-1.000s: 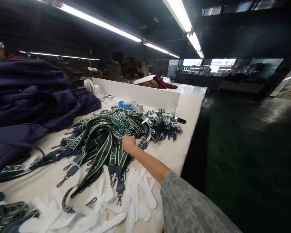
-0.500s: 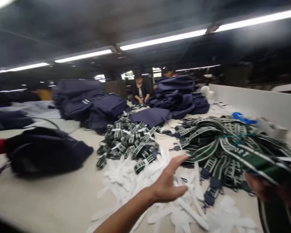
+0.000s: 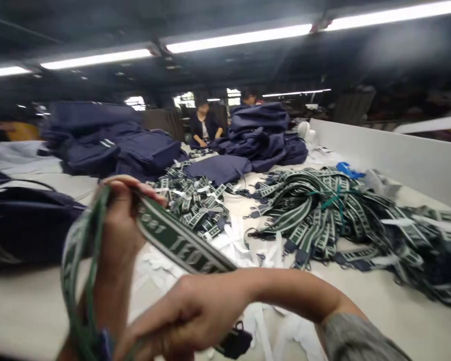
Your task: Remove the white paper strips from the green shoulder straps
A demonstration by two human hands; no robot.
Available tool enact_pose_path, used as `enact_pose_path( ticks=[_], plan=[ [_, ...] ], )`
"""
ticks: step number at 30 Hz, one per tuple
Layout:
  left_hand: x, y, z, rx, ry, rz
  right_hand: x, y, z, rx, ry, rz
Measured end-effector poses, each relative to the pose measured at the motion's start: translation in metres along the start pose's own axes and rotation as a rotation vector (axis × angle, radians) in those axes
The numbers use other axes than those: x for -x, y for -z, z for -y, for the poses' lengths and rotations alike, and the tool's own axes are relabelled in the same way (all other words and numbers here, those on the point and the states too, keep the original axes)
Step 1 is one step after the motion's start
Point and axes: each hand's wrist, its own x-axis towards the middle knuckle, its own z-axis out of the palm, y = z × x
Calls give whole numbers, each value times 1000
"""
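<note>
Left hand (image 3: 122, 225), lower left of frame, pinched green strap (image 3: 180, 245) between thumb and fingers. Right hand (image 3: 190, 313), bottom middle, closed tight on same strap lower down. Strap stretched slanted between both hands, white letters on it, dark clip (image 3: 236, 342) hanging under right hand. Big strap pile (image 3: 323, 210) lay right of middle on pale table (image 3: 368, 296). Smaller strap heap (image 3: 195, 200) at middle. White plastic pieces (image 3: 244, 245) between piles. Blue cloth stacks (image 3: 113, 145) upper left. Person (image 3: 204, 126) sat far back, top middle.

Fluorescent tube lights (image 3: 236, 39) overhead; far wall apparently dark.
</note>
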Motion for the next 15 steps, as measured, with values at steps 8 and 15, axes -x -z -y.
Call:
enact_pose_path(
  ticks=[8, 15],
  plan=[
    [-53, 65, -27, -651, 366, -210, 6, 70, -42, -172, 99, -737],
    [-72, 64, -46, -899, 438, -51, -30, 87, -39, -265, 152, -686]
  ],
)
